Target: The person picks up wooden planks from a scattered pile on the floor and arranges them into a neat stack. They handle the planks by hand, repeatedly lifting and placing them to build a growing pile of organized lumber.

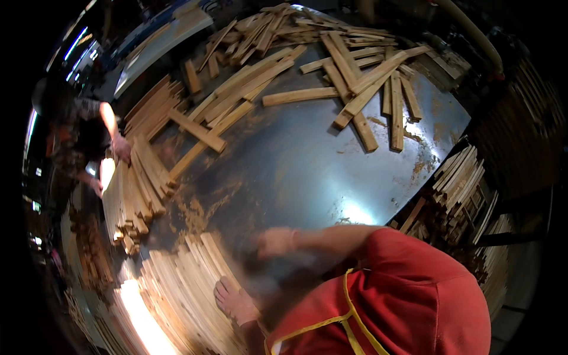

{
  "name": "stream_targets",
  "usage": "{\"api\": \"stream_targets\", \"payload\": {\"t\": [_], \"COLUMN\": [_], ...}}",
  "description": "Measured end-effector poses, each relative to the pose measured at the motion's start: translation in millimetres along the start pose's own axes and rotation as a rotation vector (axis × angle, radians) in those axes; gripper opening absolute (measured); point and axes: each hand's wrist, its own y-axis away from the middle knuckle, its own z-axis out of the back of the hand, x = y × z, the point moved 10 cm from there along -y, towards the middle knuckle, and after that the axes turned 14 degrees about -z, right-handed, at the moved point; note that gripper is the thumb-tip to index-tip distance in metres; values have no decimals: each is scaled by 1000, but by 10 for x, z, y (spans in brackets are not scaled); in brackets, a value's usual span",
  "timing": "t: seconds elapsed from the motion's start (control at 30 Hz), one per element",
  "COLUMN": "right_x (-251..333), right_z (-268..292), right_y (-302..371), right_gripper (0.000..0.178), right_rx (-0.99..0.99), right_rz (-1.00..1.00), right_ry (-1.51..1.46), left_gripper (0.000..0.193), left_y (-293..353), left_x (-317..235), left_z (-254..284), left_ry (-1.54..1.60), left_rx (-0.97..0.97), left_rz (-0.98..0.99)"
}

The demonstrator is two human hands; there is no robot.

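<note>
My left hand [234,300] lies on the right side of a row of pale wooden strips [186,284] at the table's near edge. Its fingers rest fairly flat across the outermost strips, not wrapped round any. To the right of that row, my right hand [274,242] is above the metal tabletop [284,154]. Motion smears its fingers, and I cannot make out anything in them. The strips stand side by side, their far ends uneven.
Across the left corner, a co-worker's hand [121,148] touches another bundle of strips [133,192]. Loose boards [361,89] lie crossed at the far side, with a heap of strips [260,32] behind. Sawdust [198,213] covers part of the table. Stacked wood [458,177] stands at the right.
</note>
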Motion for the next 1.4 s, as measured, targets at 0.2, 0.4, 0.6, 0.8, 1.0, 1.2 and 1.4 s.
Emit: {"api": "stream_targets", "payload": {"t": [0.2,0.4,0.6,0.8,1.0,1.2,1.4], "right_x": [-2786,-4921,-4723,-3140,-2708,-2071,-1048], "right_z": [3279,4219,4536,2946,1916,777,-874], "right_y": [1855,1959,1474,1566,1640,1320,1123], "right_gripper": [63,75,78,86,93,89,87], "right_rx": [-1467,-1582,-1438,-832,-648,-671,5], "right_rz": [-238,-631,-156,114,-118,-287,-59], "right_ry": [-703,-1369,-1447,-1713,-1692,-811,-251], "left_gripper": [68,75,82,78,84,90,111], "left_y": [-152,-911,-1532,-1969,-1326,-964,-870], "left_x": [-311,-1866,-2975,-3091,-2664,-2679,-1960], "left_z": [57,94,305,556,-99,61,-282], "left_ry": [73,311,371,517,896,882,460], "left_rx": [15,279,209,94,693,439,314], "left_rz": [79,-27,-196,-205,-226,-37,262]}}
